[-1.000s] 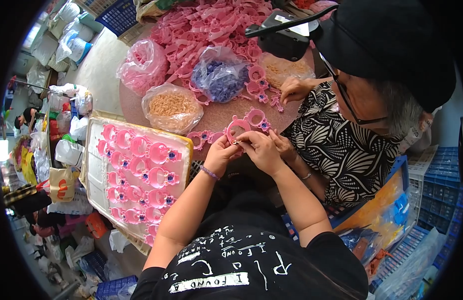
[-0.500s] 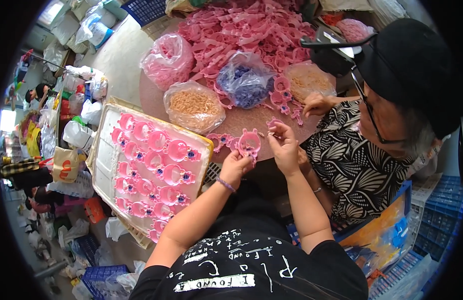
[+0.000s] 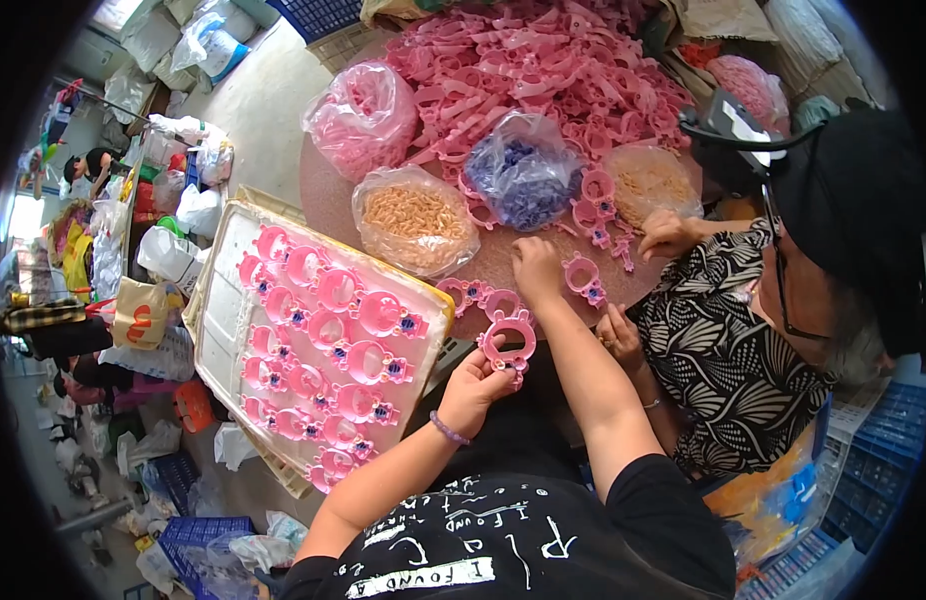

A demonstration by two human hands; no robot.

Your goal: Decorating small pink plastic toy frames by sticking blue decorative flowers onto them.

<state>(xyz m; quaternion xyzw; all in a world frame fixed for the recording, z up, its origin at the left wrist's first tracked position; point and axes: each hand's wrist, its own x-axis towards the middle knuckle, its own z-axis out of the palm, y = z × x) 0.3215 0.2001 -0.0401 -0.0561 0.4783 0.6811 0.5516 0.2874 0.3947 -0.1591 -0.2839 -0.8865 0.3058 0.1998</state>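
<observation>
My left hand [image 3: 468, 392] grips a pink plastic animal-shaped ring frame [image 3: 510, 341] with small ears and an open middle. Beyond it, my right hand [image 3: 538, 272] reaches down to the tabletop, in front of a clear bag of small blue parts [image 3: 523, 180]. Its fingers are curled together; whatever they hold, if anything, is hidden. More pink frames with small blue and white bits lie close by: one [image 3: 463, 292] left of my right hand, and another [image 3: 583, 278] to its right.
A white tray [image 3: 215, 335] at left carries rows of pink frames. On the round table [image 3: 323, 190] are a bag of orange pieces [image 3: 415, 220], a bag of pink parts [image 3: 361, 115] and a large pink heap [image 3: 543, 75]. At right a co-worker [image 3: 723, 340] has both hands by the table.
My right hand has moved from beside the held frame forward and left onto the tabletop. The left hand still holds the frame, now slightly lower. The whole view has shifted a little.
</observation>
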